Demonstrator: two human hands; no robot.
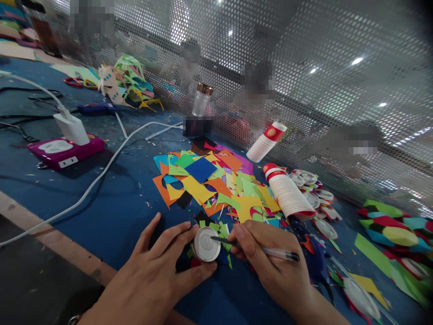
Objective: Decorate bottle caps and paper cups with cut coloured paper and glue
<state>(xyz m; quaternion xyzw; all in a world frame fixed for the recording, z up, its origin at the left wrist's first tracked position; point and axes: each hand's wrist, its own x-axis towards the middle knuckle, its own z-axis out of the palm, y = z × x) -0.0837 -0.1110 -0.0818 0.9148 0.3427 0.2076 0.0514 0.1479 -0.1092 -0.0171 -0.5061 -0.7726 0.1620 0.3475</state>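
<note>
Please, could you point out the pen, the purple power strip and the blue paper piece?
Pen (279,253): head view, on its clear barrel.
Purple power strip (61,145): head view, on its white socket panel.
Blue paper piece (201,169): head view, near its middle.

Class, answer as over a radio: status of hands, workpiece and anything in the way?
Left hand gripping round white piece. Right hand holding pen, tip at the piece's lined patch. Paper scraps crowd its far side; pen tip unobstructed.
</note>
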